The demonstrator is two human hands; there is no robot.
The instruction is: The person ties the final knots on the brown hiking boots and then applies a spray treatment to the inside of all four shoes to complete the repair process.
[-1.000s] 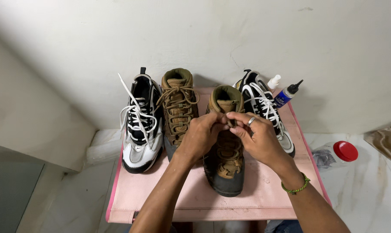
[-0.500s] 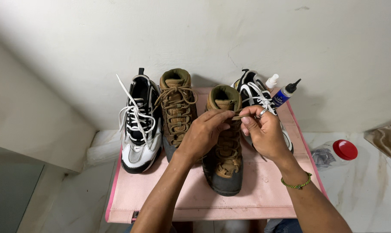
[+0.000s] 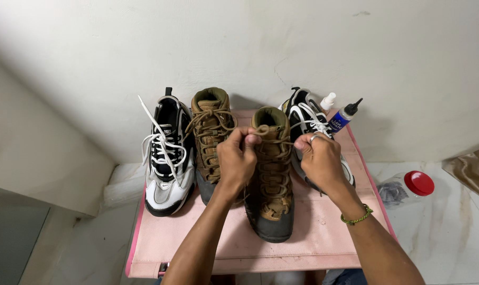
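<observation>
A brown boot (image 3: pixel 271 182) with a dark toe stands in the middle of a pink stool top (image 3: pixel 324 240). My left hand (image 3: pixel 236 158) pinches its brown laces (image 3: pixel 266 132) near the boot's collar. My right hand (image 3: pixel 317 159), with a ring and a green bracelet, pulls the other lace end on the right side of the boot. Both hands sit over the top eyelets, and a small loop shows between them.
A second brown boot (image 3: pixel 209 132) and a white-and-black sneaker (image 3: pixel 167 153) stand left of the boot. Another sneaker (image 3: pixel 305 113) lies behind my right hand. Two small bottles (image 3: pixel 344 115) stand by the wall. A clear jar with a red lid (image 3: pixel 415 183) lies on the floor.
My hands have moved apart slightly and up toward the boot's collar, drawing the laces into a loop. The boot sits more upright under them.
</observation>
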